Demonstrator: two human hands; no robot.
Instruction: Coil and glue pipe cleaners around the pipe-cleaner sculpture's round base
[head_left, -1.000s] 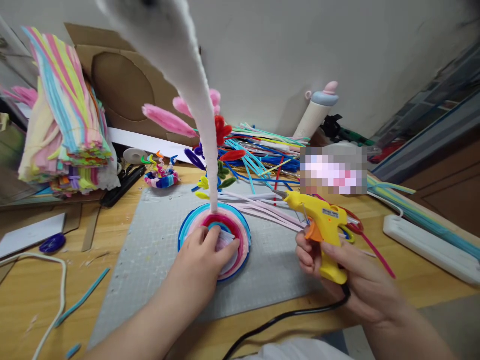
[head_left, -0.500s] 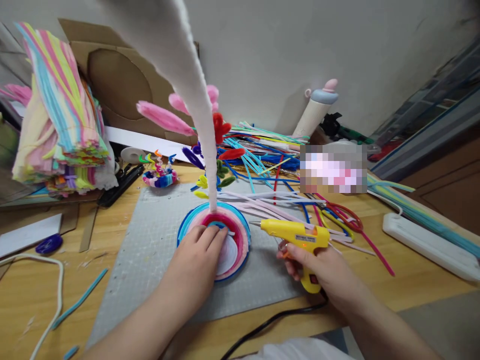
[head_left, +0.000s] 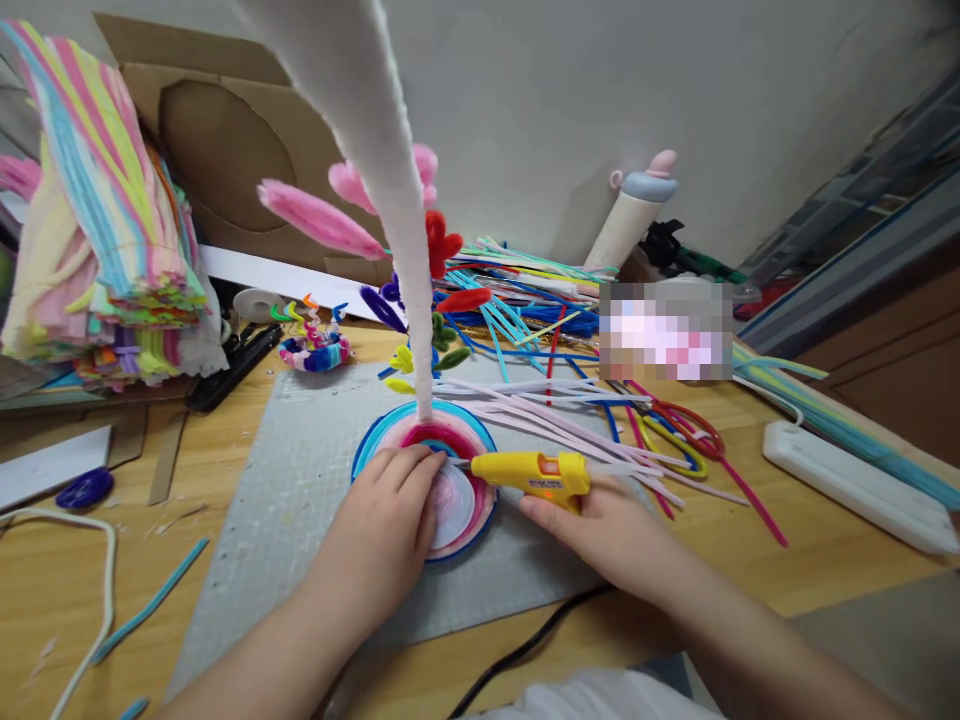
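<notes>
My left hand (head_left: 394, 500) rests on a round disc (head_left: 480, 520) made of coiled pipe cleaners in blue, pink and magenta with a pale centre. Its fingers are together and bent down onto the disc, hiding its left part and whatever is under the fingertips. My right hand (head_left: 611, 530) grips a yellow hot glue gun (head_left: 529, 470), whose metal nozzle points left, close to my left fingertips over the disc. A tall white fuzzy stem (head_left: 412, 240) rises from the disc's far side towards the camera. Fuzzy coloured shapes, such as a red flower (head_left: 442, 245), show beside it.
The disc lies on a grey cutting mat (head_left: 262, 520). Loose pale pipe cleaners (head_left: 525, 415) and scissors (head_left: 682, 435) lie behind the gun. A pipe-cleaner bundle (head_left: 112, 200) stands left, a power strip (head_left: 855, 485) right. The gun's black cord (head_left: 525, 645) runs along the front.
My right hand has brought the glue gun left, from beside the disc to over it, with the nozzle now by my left fingers. The left hand stays on the disc.
</notes>
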